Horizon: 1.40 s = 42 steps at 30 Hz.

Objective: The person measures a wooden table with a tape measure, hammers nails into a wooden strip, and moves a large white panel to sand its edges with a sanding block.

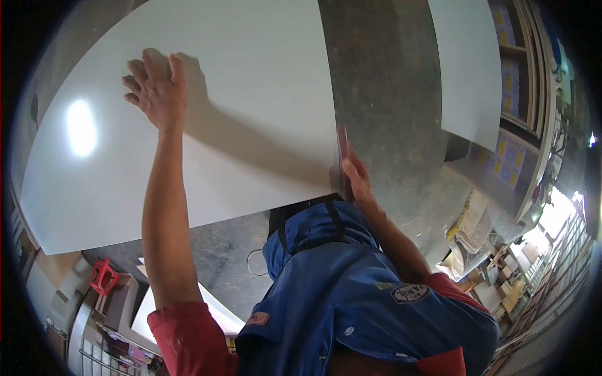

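Note:
A large white panel (263,81) with a glossy surface fills the upper left. My left hand (160,91) lies on its face or just over it, fingers spread and nothing in them. At the panel's right edge, near the corner closest to my body, my right hand (356,177) is closed on a narrow, flat reddish-brown block (343,153). This block stands along the edge and appears to touch it. My right fingertips are partly hidden behind the block, and its exact kind is not clear.
Another white panel (467,69) lies at the upper right beside a wooden cabinet frame (530,119). Grey concrete floor (389,81) runs between the panels. A red plastic stool (103,276) stands at lower left. Plastic-wrapped material (470,232) and scraps lie at right.

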Each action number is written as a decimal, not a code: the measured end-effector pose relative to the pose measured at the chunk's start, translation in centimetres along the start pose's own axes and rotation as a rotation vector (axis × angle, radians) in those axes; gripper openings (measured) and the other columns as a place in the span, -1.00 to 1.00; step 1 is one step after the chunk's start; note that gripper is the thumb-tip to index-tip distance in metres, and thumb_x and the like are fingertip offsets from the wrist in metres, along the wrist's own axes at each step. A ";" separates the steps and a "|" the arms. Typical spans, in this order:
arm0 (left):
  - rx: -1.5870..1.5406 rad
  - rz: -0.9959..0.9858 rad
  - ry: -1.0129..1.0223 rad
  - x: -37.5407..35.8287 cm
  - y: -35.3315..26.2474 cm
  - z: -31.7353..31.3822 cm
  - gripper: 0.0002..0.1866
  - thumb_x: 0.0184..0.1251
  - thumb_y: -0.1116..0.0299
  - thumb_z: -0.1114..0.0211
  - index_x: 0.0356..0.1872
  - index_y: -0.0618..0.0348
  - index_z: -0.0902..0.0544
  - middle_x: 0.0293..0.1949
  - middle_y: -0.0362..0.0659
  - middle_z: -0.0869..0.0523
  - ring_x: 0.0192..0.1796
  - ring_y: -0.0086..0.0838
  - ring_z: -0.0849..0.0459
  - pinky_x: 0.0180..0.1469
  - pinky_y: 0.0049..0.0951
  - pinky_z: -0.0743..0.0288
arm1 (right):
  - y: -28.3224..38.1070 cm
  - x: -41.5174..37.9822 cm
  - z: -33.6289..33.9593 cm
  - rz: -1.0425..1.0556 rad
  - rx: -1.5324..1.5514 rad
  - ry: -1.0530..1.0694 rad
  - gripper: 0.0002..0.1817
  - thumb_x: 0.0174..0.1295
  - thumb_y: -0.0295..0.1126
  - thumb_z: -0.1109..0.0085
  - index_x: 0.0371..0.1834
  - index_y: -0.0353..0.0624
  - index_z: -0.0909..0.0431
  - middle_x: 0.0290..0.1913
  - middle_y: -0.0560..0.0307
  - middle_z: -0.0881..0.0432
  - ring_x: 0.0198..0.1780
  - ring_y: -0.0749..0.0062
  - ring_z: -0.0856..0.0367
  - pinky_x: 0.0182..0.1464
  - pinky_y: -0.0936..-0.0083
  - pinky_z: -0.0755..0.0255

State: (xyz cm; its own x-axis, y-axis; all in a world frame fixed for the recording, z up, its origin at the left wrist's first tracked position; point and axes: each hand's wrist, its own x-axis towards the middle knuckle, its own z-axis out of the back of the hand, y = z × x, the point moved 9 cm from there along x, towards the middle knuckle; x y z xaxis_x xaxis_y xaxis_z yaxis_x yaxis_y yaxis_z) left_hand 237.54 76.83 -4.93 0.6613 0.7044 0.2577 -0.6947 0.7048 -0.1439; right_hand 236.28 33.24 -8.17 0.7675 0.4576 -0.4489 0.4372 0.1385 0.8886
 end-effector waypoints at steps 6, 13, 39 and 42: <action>0.029 0.005 -0.079 -0.6 0.7 -1.8 -0.20 0.41 -0.33 0.22 0.51 -0.02 -0.24 0.50 0.13 -0.18 0.52 0.21 -0.08 0.46 0.21 0.02 | -0.4 4.6 0.3 0.036 0.117 -0.076 -0.34 0.42 -0.14 -0.11 0.48 -0.30 -0.26 0.34 0.01 -0.47 0.33 0.35 -0.40 0.39 0.43 -0.20; -0.017 -0.053 -0.070 -2.3 -1.3 -1.2 -0.21 0.40 -0.22 0.18 0.46 0.17 -0.20 0.47 0.23 -0.20 0.50 0.24 -0.09 0.46 0.21 0.07 | -2.7 -3.5 1.0 0.142 -0.008 -0.152 -0.28 0.38 -0.03 -0.14 0.47 -0.27 -0.28 0.29 0.05 -0.53 0.25 0.36 -0.48 0.31 0.46 -0.29; -0.035 -0.012 -0.030 -2.8 -1.8 -0.6 -0.22 0.44 -0.19 0.14 0.48 0.18 -0.21 0.50 0.22 -0.15 0.53 0.24 -0.04 0.50 0.17 0.07 | 4.4 0.2 -0.1 0.472 -0.874 -0.337 -0.44 0.33 -0.09 -0.19 0.35 -0.07 -0.49 0.07 -0.30 -0.54 0.09 0.03 -0.60 0.05 0.30 -0.49; -0.043 0.006 -0.007 -3.8 -1.4 -0.7 -0.21 0.44 -0.19 0.13 0.50 0.18 -0.18 0.52 0.21 -0.11 0.54 0.24 -0.02 0.50 0.17 0.08 | -0.1 7.0 2.5 0.114 -0.518 -0.301 -0.41 0.33 -0.03 -0.16 0.36 -0.05 -0.47 -0.02 -0.29 -0.57 0.06 -0.04 -0.59 0.10 0.28 -0.45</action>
State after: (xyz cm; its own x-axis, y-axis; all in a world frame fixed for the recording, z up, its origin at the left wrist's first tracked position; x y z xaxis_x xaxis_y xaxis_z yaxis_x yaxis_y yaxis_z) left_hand 236.15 73.26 -6.35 0.6552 0.7080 0.2635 -0.6855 0.7038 -0.1866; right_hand 242.81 34.22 -11.69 0.9281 0.2367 -0.2875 0.1172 0.5472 0.8288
